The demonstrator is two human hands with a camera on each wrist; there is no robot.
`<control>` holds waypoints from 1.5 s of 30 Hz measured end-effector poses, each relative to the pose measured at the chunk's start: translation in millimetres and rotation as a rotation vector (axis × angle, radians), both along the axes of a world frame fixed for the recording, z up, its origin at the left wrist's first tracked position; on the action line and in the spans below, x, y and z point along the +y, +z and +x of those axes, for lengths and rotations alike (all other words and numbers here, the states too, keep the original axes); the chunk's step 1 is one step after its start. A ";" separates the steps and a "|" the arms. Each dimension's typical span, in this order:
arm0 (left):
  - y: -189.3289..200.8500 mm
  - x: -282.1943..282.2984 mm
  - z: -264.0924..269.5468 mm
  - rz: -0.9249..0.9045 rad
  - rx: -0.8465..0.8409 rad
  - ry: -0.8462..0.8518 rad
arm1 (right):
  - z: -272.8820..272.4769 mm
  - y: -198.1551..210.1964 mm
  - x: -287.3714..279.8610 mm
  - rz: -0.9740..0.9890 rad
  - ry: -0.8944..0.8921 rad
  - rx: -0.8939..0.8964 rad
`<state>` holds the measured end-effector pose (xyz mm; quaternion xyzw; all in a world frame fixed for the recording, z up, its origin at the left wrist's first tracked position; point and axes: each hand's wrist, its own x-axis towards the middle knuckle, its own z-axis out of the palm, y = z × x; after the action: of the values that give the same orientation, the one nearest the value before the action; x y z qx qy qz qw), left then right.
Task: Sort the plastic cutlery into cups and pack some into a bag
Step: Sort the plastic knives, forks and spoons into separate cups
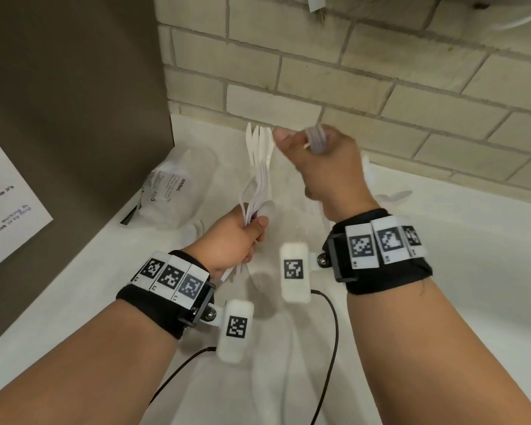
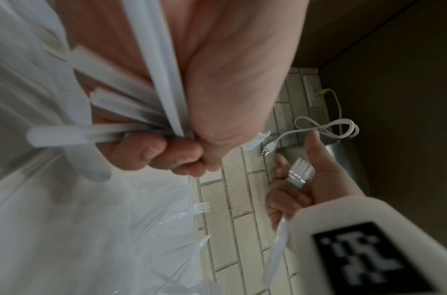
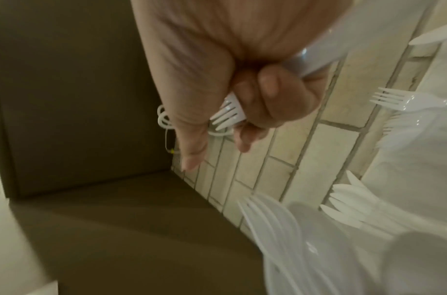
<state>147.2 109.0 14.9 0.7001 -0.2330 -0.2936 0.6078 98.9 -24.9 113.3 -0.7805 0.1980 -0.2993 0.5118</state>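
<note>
My left hand [image 1: 236, 237] has its fingers [image 2: 154, 151] clamped around the lower ends of a bundle of knives [image 1: 259, 167], whose long axis stands nearly upright, blades toward the brick wall [image 1: 350, 72]. My right hand [image 1: 325, 167], higher and closer to the wall, has its fingers [image 3: 267, 95] curled on a few forks [image 3: 228, 115], tines pointing up and away. The clear cups [image 1: 288, 191] seem to stand on the bench [image 1: 472, 271] between and below both hands, so I judge the right hand is nearer to drop straight down.
</note>
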 end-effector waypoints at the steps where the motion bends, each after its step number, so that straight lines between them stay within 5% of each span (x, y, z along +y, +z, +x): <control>1: 0.9 -1.4 -0.4 0.008 -0.026 0.001 | 1.8 -4.8 2.6 -0.056 -0.002 0.086; 4: 3.6 -3.6 -1.8 0.020 -0.082 -0.013 | 5.9 -17.2 7.2 -0.156 0.021 0.251; 11: 5.7 -2.3 -2.3 -0.122 0.030 -0.020 | 5.9 -26.8 9.3 -0.072 0.103 0.205; 17: 4.0 0.0 -5.4 -0.256 0.122 -0.030 | 10.2 -36.8 4.9 0.053 0.021 0.060; 24: 2.1 -2.5 -2.5 -0.196 0.149 0.006 | 1.3 -14.3 4.4 0.313 -0.023 -0.251; 28: 0.2 -3.9 -1.9 -0.150 0.054 0.019 | 5.6 -23.3 -0.2 0.061 -0.001 -0.040; 33: 2.7 -5.6 -3.8 -0.117 0.029 0.012 | 5.3 -35.1 4.1 0.033 0.008 0.201; 45: 3.5 -5.3 -4.3 -0.159 0.141 0.041 | 0.7 -34.8 5.1 0.029 0.107 0.261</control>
<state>142.8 103.8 18.4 0.6318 -0.1980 -0.3102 0.6822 99.6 -19.8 78.5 -0.8148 0.2254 -0.1646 0.5081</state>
